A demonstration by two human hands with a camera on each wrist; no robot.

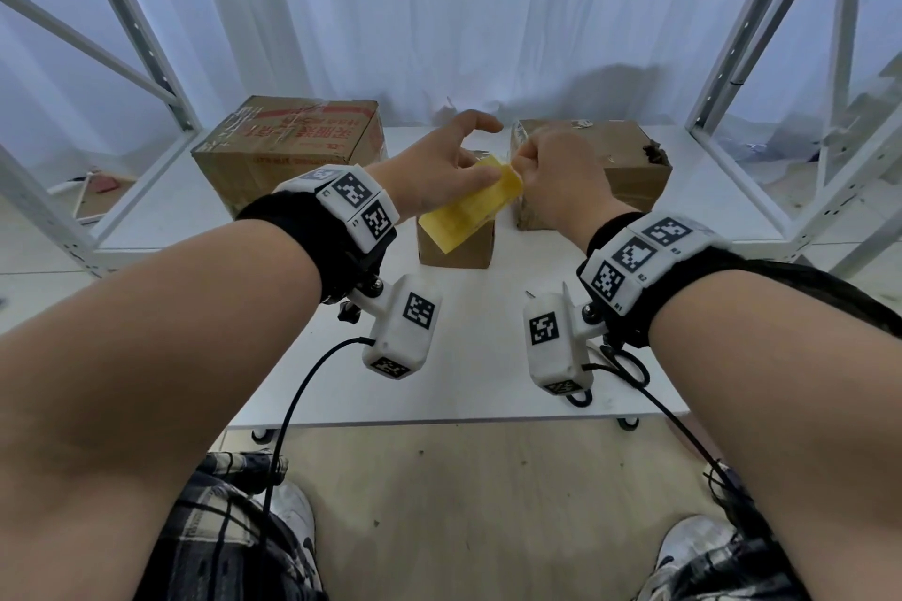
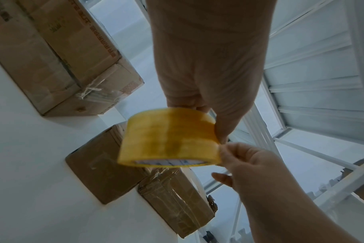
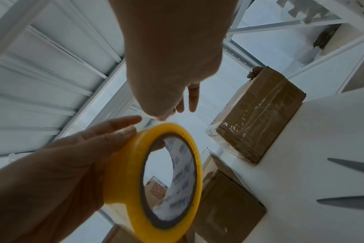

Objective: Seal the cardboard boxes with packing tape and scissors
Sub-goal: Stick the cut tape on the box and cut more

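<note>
We hold the tape [image 1: 467, 210] in the air over the middle of the tabletop [image 1: 478, 386], above the small box [image 1: 456, 249], so both hands can work on it freely. Our left hand [image 1: 441, 161] carries the roll: its fingers [image 3: 114, 131] lie nearly straight along the yellow outer face while the thumb seems to reach into the core, which keeps the roll steady yet free to turn. Our right hand [image 1: 556, 176] is curled at the roll's far rim, thumb and forefinger pinching at the tape's edge [image 2: 219, 148]; we judge it is picking for the loose end, since no strip has yet been drawn out.

The small box stands right under the hands, probably the next to be sealed, so the strip can drop straight onto it. The large box [image 1: 288, 146] sits by the back left corner and the wrapped box [image 1: 625, 161] toward the back right, both already glossy with tape, set back out of the way. The scissors [image 3: 351, 185] lie with blades apart near the front right edge, within reach of the right hand for the cut
</note>
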